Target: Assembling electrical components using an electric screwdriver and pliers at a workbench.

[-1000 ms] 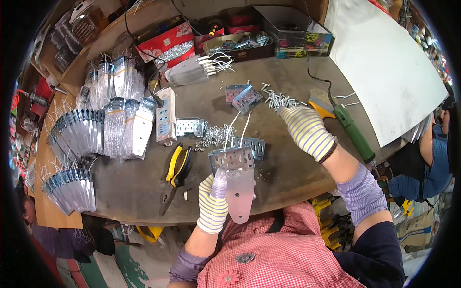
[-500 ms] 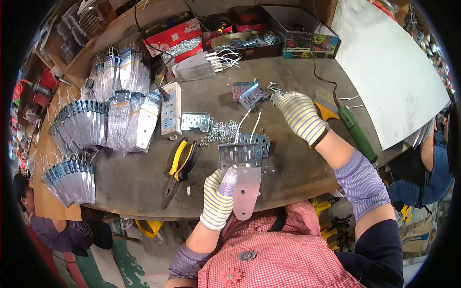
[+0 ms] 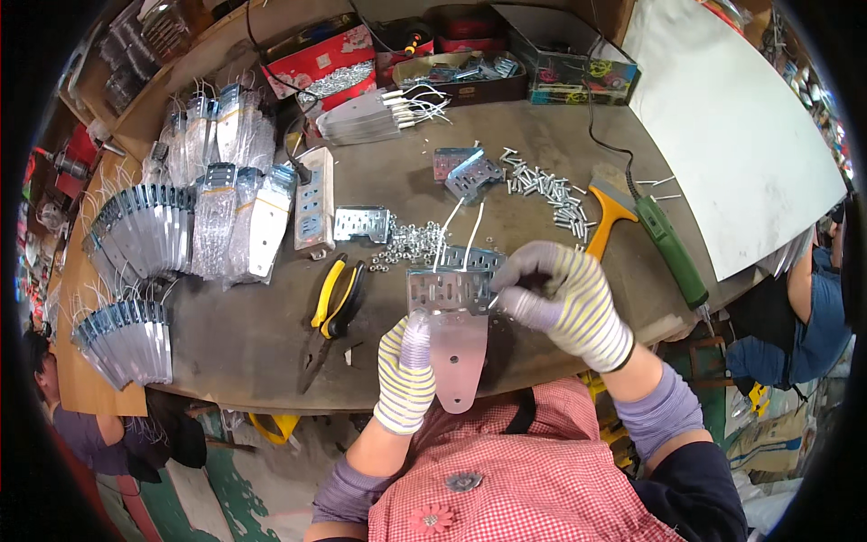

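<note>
My left hand (image 3: 405, 370), in a striped glove, grips a flat grey metal hinge plate (image 3: 454, 339) by its left edge and holds it over the near table edge. Two white wires (image 3: 456, 230) stick up from the plate's top. My right hand (image 3: 564, 303), also gloved, is closed at the plate's right edge with its fingertips pinched together; whatever small part it holds is hidden. A pile of bolts (image 3: 551, 191) lies farther back on the right, and a heap of small nuts (image 3: 411, 242) lies just beyond the plate.
Yellow-handled pliers (image 3: 332, 307) lie left of my hands. Bagged hinge plates (image 3: 217, 212) fan out on the left beside a white power strip (image 3: 314, 199). A green and orange power tool (image 3: 664, 244) lies right. Boxes line the back. Another person sits at the right edge.
My right hand came back from the bolt pile at the far right and now sits against the plate's right edge. The left hand kept hold of the plate.
</note>
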`<state>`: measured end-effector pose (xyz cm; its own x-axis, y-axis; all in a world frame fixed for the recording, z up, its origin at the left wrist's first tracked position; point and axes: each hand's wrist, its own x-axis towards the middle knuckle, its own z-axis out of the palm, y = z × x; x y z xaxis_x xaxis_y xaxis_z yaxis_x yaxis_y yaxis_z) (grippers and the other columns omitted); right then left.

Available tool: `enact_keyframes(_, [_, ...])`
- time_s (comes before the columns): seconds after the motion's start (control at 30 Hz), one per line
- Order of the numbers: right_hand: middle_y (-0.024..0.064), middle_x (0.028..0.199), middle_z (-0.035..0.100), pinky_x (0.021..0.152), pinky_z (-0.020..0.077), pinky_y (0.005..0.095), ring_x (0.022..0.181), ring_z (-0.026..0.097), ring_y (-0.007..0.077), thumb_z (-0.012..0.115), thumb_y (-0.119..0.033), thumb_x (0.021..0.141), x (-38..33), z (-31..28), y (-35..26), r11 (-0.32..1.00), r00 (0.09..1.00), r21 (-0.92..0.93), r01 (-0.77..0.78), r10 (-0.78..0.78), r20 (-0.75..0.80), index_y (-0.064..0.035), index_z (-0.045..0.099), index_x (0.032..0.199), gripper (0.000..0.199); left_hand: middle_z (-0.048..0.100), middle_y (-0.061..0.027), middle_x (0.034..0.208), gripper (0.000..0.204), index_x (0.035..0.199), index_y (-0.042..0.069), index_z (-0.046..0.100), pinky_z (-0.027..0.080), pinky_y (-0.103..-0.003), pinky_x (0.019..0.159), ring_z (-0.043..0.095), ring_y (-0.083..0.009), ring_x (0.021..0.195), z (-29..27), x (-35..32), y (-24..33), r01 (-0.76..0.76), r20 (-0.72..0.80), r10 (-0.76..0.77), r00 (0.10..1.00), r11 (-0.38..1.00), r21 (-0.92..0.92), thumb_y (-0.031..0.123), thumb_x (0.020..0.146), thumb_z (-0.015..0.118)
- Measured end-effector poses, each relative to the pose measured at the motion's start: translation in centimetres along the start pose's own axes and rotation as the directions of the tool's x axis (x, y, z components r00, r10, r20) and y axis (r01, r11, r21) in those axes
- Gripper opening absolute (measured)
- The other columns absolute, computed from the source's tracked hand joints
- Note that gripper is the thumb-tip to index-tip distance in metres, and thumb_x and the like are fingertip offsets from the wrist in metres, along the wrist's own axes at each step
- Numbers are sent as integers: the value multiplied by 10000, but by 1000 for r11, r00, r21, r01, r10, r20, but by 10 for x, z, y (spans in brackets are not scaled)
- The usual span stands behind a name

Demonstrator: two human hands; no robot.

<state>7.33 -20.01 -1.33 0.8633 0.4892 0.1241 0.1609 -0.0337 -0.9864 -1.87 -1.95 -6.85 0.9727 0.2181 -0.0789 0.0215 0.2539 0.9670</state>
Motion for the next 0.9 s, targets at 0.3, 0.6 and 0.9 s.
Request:
enact_keyframes(0.3, [63, 797, 605, 592, 506, 345, 698, 607, 259, 743, -24, 656, 4, 15, 26, 495, 724, -620, 608, -667, 177, -76, 669, 894, 255, 694, -115, 969, 388, 1005, -29, 658, 527, -302, 713, 653, -169, 861, 1, -1, 1, 20, -43, -20, 999, 1000, 15, 319, 996, 487])
enact_keyframes(0.6, [77, 811, 615, 639, 518, 347, 730, 620, 258, 724, -58, 745, -5, 13, 21, 680, 864, -574, 456, -493, 102, -59, 683, 934, 193, 678, -161, 983, 328, 1036, -57, 622, 584, -409, 767, 676, -265, 871, -8, 5, -7, 133, 19, -133, 991, 965, -228, 251, 979, 526])
enact_keyframes(0.9, [99, 880, 623, 704, 516, 329, 803, 644, 265, 712, -106, 816, 1, 3, -7, 779, 871, -418, 468, -487, 69, -61, 641, 1012, 213, 687, -113, 929, 322, 985, -20, 644, 536, -312, 734, 650, -154, 825, -5, 0, -4, -37, 23, 38, 999, 998, -41, 263, 1003, 493])
